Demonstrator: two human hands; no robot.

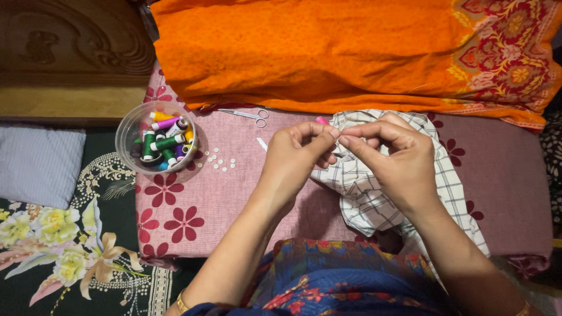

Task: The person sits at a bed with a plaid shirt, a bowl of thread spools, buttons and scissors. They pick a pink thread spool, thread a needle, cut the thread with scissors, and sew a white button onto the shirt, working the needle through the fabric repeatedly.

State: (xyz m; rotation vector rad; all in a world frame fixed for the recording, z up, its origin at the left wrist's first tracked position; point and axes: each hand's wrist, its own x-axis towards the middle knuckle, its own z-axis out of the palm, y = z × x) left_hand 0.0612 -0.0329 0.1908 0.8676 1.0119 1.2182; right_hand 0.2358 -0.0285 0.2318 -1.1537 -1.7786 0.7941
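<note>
My left hand (297, 158) and my right hand (393, 159) meet fingertip to fingertip above a white checked cloth (374, 202), both pinching something too small to make out, perhaps a needle or thread. The cloth lies crumpled under my right hand on a pink flowered pillow (222, 193). A pink object (322, 120) peeks out just behind my left fingers. Small white buttons (218, 159) are scattered on the pillow to the left of my left hand.
A clear round tub of coloured thread spools (157, 139) sits at the pillow's left end. Small scissors (249, 114) lie near an orange patterned cloth (328, 52) at the back. A grey cushion (38, 164) and dark floral bedsheet (70, 251) are at left.
</note>
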